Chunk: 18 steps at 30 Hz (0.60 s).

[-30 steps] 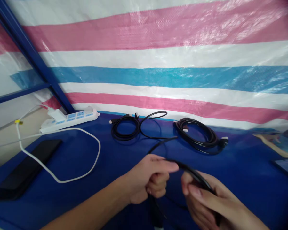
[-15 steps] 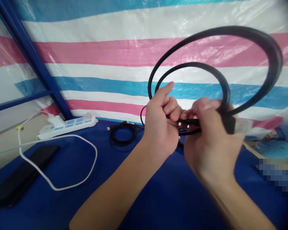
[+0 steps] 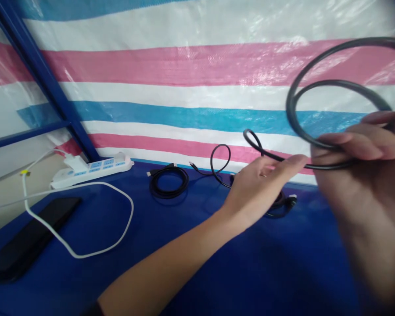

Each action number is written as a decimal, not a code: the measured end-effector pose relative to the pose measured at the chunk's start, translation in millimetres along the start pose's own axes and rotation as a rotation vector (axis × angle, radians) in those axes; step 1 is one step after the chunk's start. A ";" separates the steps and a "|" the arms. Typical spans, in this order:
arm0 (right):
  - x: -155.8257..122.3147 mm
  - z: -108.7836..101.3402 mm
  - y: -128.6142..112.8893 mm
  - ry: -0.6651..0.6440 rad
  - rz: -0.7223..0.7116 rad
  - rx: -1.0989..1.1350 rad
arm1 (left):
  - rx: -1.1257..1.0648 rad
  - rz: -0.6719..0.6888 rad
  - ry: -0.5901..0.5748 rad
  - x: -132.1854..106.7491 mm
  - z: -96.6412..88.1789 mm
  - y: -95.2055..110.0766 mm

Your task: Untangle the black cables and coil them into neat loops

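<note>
At far left, a blue post point(image 3: 44, 79) rises at the corner of the bench point(image 3: 95, 224), whose left edge slants from the near side back toward it. Along that edge lies a flat black slab point(image 3: 36, 237); a white lead point(image 3: 82, 256) crosses its far end and loops out over the surface. The white power strip point(image 3: 97, 169) stands behind, with a white plug in it. The back edge runs along a striped sheet point(image 3: 184, 66), which closes off room to the rear. Nearer the middle, a small black coil point(image 3: 167, 195) lies near that edge, and beside it a thin lead point(image 3: 213, 173) arches and passes behind the left hand point(image 3: 253, 188).

The left forearm spans the middle, leaving bare bench on both sides, the wider stretch to its right. The left hand is partly closed, its thumb over the black cable point(image 3: 290, 103); I cannot tell whether it pinches it. Another black coil point(image 3: 292, 202) is largely hidden behind that hand. At far right, the blurred right hand point(image 3: 371, 175) curls its fingers round the cable, whose raised loops stand before the sheet and cross the right border.
</note>
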State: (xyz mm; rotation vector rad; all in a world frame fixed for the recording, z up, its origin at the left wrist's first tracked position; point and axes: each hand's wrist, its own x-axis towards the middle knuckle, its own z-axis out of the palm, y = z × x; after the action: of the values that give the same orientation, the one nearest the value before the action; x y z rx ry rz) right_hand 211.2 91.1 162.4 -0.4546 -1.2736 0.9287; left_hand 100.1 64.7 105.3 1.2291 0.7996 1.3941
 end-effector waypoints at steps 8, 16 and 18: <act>-11.4 30.4 9.1 -0.157 0.491 0.174 | -0.549 0.027 -0.027 3.7 -30.9 52.2; -11.2 8.5 13.5 -0.622 0.669 -0.310 | 0.160 -0.162 -0.350 -3.8 -58.4 65.2; -11.9 10.1 17.9 -0.579 0.601 -0.374 | 0.243 -0.073 -0.286 -5.0 -56.1 63.1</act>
State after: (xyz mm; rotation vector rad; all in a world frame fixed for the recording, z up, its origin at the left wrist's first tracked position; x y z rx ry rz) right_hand 195.5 90.0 144.6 -0.9415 -1.9039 1.3915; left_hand 28.6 55.2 149.5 1.5305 0.8188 1.0527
